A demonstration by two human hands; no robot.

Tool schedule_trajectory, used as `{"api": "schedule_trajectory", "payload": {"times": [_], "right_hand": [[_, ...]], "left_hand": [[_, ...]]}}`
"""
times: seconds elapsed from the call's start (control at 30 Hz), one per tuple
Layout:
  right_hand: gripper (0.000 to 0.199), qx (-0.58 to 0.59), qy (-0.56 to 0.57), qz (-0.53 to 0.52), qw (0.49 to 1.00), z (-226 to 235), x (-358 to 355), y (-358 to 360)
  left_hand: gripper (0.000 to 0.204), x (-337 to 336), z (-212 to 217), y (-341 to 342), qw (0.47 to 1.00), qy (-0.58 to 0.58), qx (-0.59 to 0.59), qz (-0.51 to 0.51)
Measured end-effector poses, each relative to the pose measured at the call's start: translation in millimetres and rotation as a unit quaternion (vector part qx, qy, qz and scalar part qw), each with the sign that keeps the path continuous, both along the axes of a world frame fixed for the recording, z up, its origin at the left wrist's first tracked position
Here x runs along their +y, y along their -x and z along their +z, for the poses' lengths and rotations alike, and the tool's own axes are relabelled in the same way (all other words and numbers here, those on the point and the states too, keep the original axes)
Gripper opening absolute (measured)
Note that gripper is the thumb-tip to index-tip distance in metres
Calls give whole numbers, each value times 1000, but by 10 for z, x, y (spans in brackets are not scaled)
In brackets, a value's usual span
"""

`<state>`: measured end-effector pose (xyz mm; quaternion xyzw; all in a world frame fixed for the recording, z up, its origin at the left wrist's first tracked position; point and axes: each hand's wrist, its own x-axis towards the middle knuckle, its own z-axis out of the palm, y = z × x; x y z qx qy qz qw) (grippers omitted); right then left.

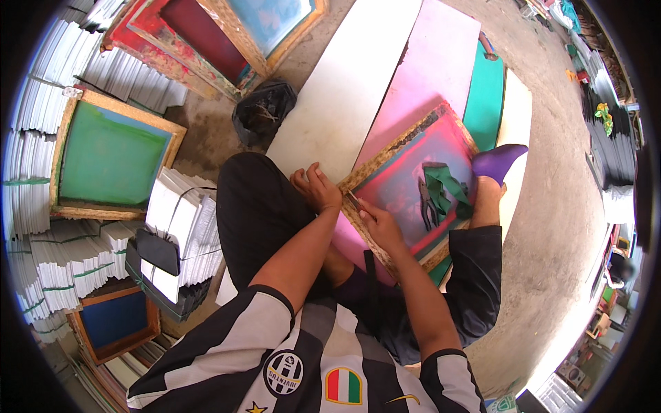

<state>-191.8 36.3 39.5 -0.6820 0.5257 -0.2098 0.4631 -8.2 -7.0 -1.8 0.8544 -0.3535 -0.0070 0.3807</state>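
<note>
A wooden screen-printing frame [377, 162] with pink-stained mesh lies tilted across my lap, its far edge by my sock-covered foot. My right hand [381, 227] is closed on a thin, short tool [353, 198] held against the frame's near left rail; its exact kind is too small to tell. At the frame's left corner my left hand [318, 188] has its fingers apart and shows nothing in them. On the mesh lie dark-handled pliers [427, 203] and a crumpled green strip of cloth [441, 184], both untouched by either hand.
Long white [344, 82], pink [430, 62] and green [486, 89] boards lie beneath and ahead of me. A black plastic bag [263, 113] sits to the left. More screen frames [113, 155] lean near tied stacks of white sheets [182, 213]. Concrete floor [551, 193] extends to the right.
</note>
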Motion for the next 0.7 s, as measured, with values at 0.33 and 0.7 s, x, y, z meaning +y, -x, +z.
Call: {"api": "schedule_trajectory", "payload": {"times": [0.33, 0.7], "right_hand": [[41, -133, -377, -46, 915, 541, -259, -15], [41, 133, -89, -27, 987, 770, -43, -142]], "left_hand": [[21, 4, -88, -52, 1000, 2, -3, 13], [23, 34, -37, -48, 1000, -8, 2, 13]]}}
